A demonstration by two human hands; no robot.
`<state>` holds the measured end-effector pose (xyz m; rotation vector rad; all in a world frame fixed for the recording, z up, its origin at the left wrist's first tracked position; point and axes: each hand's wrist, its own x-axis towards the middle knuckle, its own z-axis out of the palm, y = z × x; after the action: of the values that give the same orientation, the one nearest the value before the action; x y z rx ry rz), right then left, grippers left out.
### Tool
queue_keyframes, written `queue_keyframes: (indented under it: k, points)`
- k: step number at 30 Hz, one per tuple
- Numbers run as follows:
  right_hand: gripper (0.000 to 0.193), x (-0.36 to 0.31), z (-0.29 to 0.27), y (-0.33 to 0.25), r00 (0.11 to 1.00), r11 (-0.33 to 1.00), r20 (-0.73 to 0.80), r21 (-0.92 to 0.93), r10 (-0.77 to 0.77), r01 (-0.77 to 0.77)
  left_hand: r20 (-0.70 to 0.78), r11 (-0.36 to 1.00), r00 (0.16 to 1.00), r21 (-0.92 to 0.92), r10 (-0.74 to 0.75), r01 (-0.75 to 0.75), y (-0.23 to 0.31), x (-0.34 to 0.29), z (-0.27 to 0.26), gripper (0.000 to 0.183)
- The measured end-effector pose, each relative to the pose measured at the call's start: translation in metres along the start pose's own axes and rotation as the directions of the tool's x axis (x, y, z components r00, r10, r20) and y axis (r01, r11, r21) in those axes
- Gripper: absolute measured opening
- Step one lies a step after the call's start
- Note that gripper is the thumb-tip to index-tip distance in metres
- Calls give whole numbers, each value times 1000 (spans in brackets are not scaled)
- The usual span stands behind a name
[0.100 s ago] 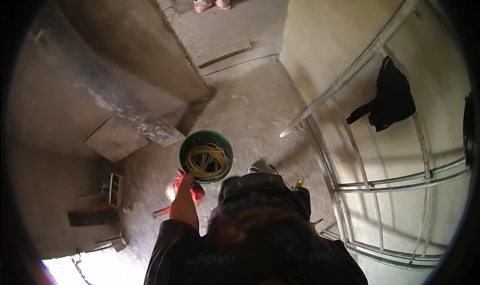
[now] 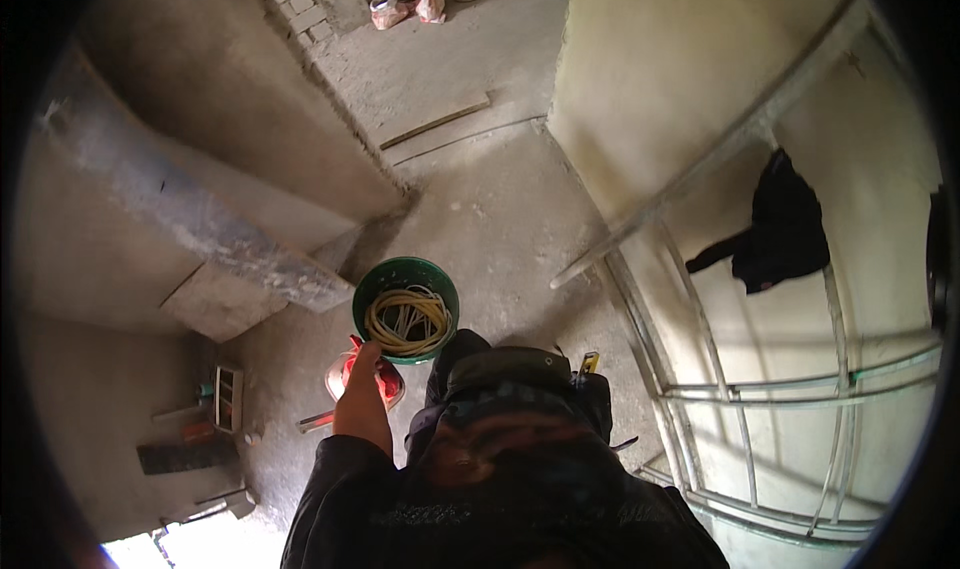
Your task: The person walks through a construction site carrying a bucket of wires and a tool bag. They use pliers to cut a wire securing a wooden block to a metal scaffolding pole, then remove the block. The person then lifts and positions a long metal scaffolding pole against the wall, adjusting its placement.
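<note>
The left hand has its grip closed on the near rim of a green bucket of coiled yellowish cable, held above the concrete floor; it likely hangs heavy, and the stiff rim suits holding. The right hand is out of sight

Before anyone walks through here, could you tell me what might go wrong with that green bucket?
The left hand grips the green bucket only at its rim, so it might tip and spill the coiled yellow cable. The boards and metal frame nearby could trip someone.
</note>
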<state>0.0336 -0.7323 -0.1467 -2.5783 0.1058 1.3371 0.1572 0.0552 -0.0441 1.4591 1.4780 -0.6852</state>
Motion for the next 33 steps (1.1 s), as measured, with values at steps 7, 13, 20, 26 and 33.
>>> queue_keyframes:
  k: [7,13,20,26,33]
  points:
    - [40,112,-168,-158,996,999,88,33,-3,1,61,1000,998,8,19,-20,274,72,24,32]
    - [38,244,-323,-264,999,999,35,39,-5,4,177,984,979,-130,-100,124,440,148,68,31]
    - [37,389,-494,-365,999,998,30,53,41,-42,328,824,896,-384,-299,416,609,227,96,33]
    - [36,513,-607,-463,999,978,12,204,53,-55,471,804,837,-362,-278,471,784,295,59,45]
    - [34,618,-732,-578,995,783,-80,622,66,-2,499,869,866,-420,-19,261,1001,268,-31,43]
